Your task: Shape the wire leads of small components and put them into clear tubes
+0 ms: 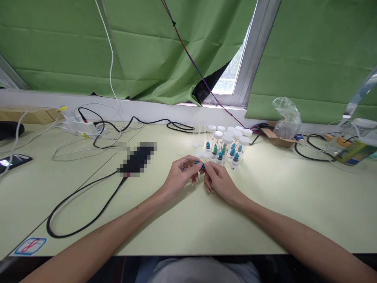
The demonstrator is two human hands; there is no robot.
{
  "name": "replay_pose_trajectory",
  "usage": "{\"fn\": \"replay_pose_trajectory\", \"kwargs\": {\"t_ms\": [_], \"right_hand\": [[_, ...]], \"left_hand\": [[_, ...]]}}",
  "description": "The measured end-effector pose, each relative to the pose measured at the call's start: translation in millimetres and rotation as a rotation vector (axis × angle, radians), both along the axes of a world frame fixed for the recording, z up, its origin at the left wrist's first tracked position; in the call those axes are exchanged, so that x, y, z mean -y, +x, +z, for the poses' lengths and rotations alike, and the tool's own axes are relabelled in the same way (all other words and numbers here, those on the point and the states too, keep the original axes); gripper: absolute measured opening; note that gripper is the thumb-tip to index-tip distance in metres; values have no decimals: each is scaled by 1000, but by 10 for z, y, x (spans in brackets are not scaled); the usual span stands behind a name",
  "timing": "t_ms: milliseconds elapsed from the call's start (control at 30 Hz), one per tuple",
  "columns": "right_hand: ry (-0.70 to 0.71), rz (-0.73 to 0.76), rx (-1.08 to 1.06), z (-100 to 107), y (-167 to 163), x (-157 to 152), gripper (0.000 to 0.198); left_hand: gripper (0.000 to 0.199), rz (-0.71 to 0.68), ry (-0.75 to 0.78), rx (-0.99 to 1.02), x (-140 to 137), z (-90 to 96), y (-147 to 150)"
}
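Note:
My left hand [183, 173] and my right hand [221, 180] meet over the table, both closed. Pinched between their fingertips is a small blue piece with thin wires [203, 166], partly covered by the fingers. A thin pale wire reaches out to the left above my left hand. Just beyond my hands stand several clear vials with white caps [227, 138], grouped upright. Inside the vials are small blue and green pieces with thin wires, like the one I hold. Behind my left hand is a clear tube without a cap [196, 135].
A black device [138, 158], blurred out, lies left with a looped black cable [63, 236]. At the back left is a white power strip [81, 126]. A cardboard box [278, 138] holding a plastic bag stands back right. Clear containers [357, 145] sit far right.

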State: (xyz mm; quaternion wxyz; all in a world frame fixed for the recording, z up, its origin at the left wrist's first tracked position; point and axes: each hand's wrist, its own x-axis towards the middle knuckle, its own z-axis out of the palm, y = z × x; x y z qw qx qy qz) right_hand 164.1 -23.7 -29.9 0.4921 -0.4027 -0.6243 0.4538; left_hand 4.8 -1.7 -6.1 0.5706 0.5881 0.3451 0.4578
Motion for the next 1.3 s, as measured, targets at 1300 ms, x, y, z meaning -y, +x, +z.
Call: {"fn": "replay_pose_trajectory", "kwargs": {"t_ms": [1300], "right_hand": [[-20, 13, 58, -21, -6, -4, 63]], "left_hand": [[26, -34, -22, -11, 25, 10, 1]]}}
